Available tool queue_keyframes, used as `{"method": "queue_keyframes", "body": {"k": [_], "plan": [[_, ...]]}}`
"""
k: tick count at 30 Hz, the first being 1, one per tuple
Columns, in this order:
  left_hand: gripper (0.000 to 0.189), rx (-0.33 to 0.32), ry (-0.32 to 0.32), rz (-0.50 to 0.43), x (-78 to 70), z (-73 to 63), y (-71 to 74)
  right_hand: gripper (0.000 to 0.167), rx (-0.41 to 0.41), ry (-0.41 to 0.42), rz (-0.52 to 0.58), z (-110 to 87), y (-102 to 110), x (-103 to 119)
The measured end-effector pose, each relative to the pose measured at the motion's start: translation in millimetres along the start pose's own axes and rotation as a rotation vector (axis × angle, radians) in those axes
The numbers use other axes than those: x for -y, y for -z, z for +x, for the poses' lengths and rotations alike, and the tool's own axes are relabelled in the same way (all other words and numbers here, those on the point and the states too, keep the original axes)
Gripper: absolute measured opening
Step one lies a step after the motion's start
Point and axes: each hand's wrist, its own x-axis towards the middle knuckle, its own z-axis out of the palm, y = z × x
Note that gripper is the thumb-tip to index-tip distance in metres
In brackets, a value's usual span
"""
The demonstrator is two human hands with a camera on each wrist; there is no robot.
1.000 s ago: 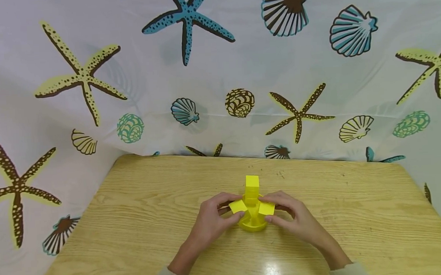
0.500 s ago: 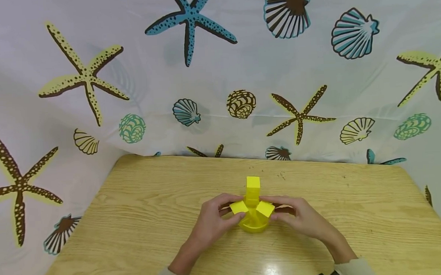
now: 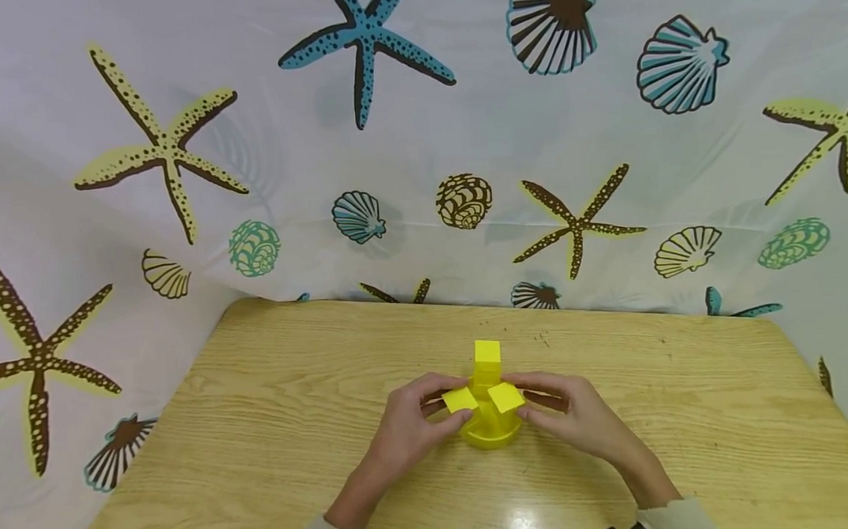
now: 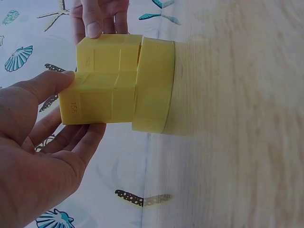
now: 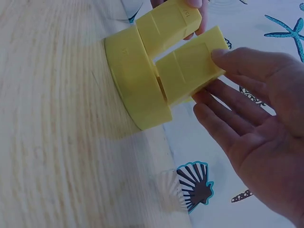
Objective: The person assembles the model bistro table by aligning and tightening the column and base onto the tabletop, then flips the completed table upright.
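Note:
In the head view a round yellow plastic base [image 3: 490, 441] stands on the table, with three yellow square-ended blocks rising from it. My left hand [image 3: 411, 415] pinches the left block [image 3: 461, 400] between thumb and fingers. The right block [image 3: 506, 397] is held in the same way by my right hand [image 3: 580, 415]. No hand touches the rear block [image 3: 487, 352]. In the left wrist view the left block [image 4: 90, 99] sits against the base [image 4: 154, 85]. The right wrist view has the right block [image 5: 190, 64] leaning, with a narrow gap at the base rim [image 5: 133, 80].
The wooden table [image 3: 293, 365] extends on both sides of the yellow pieces. A white cloth [image 3: 405, 155] printed with starfish and shells hangs behind it and along its sides.
The right block has turned and shifted slightly toward the middle, with my right hand moving along. My left hand and its block stay nearly in place.

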Motion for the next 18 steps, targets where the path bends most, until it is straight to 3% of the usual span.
{"method": "queue_keyframes", "body": {"k": [5, 11, 18], "plan": [[0.035, -0.001, -0.001, 0.004, 0.3, 0.7, -0.2, 0.035, -0.087, -0.026, -0.035, 1.6, -3.9, 1.8], [0.035, -0.002, -0.003, -0.001, 0.8, 1.3, -0.6, 0.037, -0.13, -0.034, -0.057, 3.3, -7.7, -0.6], [0.035, -0.004, -0.005, 0.006, 0.7, 1.6, -1.2, 0.049, -0.131, 0.046, -0.166, 4.9, -12.0, -4.1]]}}
